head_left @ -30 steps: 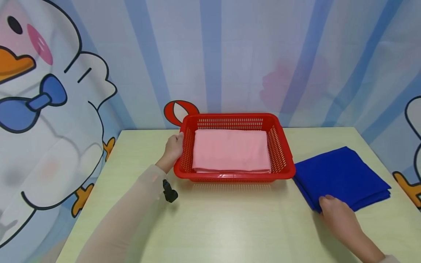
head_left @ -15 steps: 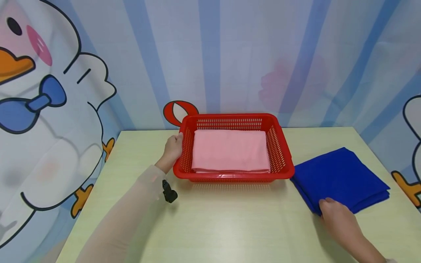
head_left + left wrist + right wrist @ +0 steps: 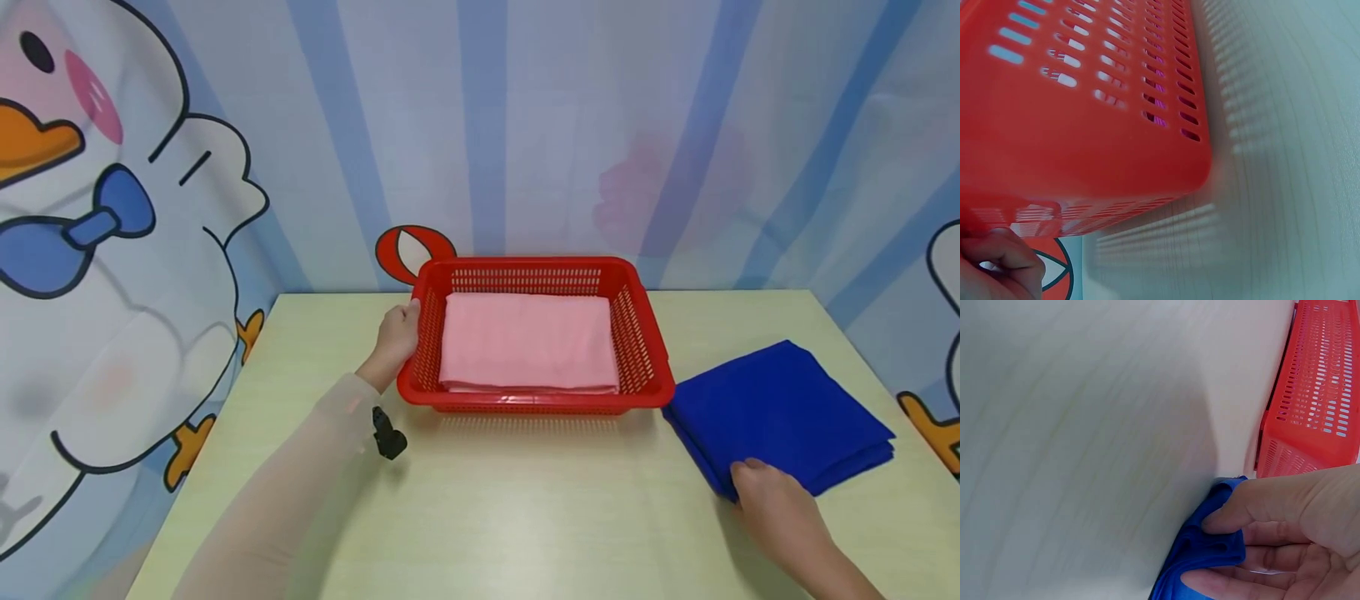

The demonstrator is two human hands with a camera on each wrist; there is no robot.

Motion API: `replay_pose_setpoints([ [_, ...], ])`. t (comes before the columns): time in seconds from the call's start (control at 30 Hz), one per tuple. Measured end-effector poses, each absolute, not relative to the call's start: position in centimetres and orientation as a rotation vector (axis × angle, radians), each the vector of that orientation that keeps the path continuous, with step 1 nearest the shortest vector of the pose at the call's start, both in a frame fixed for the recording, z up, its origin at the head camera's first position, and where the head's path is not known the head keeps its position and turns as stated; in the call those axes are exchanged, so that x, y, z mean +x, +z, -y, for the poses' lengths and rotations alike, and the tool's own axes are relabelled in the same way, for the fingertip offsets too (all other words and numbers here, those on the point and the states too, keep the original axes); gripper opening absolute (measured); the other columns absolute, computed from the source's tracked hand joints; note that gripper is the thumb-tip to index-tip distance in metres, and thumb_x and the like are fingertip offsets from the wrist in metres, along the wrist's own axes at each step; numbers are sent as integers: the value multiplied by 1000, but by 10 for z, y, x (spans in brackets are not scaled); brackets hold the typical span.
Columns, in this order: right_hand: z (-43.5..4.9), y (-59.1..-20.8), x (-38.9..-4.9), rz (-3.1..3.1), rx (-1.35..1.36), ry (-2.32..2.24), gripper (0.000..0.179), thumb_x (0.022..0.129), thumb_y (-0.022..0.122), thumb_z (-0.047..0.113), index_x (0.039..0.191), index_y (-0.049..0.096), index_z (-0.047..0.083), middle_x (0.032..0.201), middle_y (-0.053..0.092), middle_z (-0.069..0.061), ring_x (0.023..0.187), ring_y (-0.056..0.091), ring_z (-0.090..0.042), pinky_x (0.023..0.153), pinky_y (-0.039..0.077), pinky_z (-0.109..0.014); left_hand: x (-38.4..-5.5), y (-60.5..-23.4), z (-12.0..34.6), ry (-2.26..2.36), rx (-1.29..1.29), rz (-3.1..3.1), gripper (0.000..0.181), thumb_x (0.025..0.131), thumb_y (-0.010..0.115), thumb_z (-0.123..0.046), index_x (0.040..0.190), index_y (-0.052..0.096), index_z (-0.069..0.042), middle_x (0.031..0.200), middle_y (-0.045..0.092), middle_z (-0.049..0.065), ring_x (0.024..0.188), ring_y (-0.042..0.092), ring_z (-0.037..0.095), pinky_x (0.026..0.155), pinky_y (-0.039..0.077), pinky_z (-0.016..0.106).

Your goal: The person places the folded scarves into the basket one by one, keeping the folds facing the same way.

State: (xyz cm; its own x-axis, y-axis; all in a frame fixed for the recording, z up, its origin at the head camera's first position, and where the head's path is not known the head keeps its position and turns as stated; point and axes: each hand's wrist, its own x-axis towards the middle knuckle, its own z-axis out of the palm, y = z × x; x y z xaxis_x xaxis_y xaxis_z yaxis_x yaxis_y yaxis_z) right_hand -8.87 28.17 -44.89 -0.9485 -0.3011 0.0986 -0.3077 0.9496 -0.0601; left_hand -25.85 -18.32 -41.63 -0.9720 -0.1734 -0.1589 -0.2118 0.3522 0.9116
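A red plastic basket [image 3: 536, 402] with slotted sides sits at the back middle of the table, a folded pink cloth [image 3: 528, 343] lying inside it. My left hand [image 3: 396, 337] grips the basket's left rim; in the left wrist view its curled fingers [image 3: 1007, 259] show at the basket's edge. To the right of the basket lies a folded blue cloth [image 3: 780, 417]. My right hand [image 3: 776, 504] pinches that cloth's near edge, and in the right wrist view the thumb [image 3: 1235, 509] presses on the folded layers with the fingers on the other side.
The pale wooden table [image 3: 525, 508] ends at a backdrop curtain [image 3: 540, 125] printed with cartoon ducks and blue stripes. A small black device [image 3: 388, 433] is at the left sleeve cuff, above the table.
My right hand has drawn the blue cloth slightly toward the near side. The left hand and the basket have stayed in place; the head view shifts a little.
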Motion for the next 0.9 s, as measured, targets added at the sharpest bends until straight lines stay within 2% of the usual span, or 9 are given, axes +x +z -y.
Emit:
replay_pose_setpoints([
  [0.33,-282,-444,-87,3085,503,102,28,68,83,-6,72,57,4,67,53,-4,57,56,-23,48,47,-41,-260,-415,180,1714,-380,-2560,47,110,30,-39,110,52,3,87,52,11,68,54,15,58,48,22],
  [0.9,-284,-443,-87,3200,499,125,24,71,82,-4,77,60,4,71,57,-4,60,58,-22,50,48,-40,-259,-417,182,1692,-398,-2594,45,110,31,-37,109,53,2,85,50,9,67,50,14,59,45,24],
])
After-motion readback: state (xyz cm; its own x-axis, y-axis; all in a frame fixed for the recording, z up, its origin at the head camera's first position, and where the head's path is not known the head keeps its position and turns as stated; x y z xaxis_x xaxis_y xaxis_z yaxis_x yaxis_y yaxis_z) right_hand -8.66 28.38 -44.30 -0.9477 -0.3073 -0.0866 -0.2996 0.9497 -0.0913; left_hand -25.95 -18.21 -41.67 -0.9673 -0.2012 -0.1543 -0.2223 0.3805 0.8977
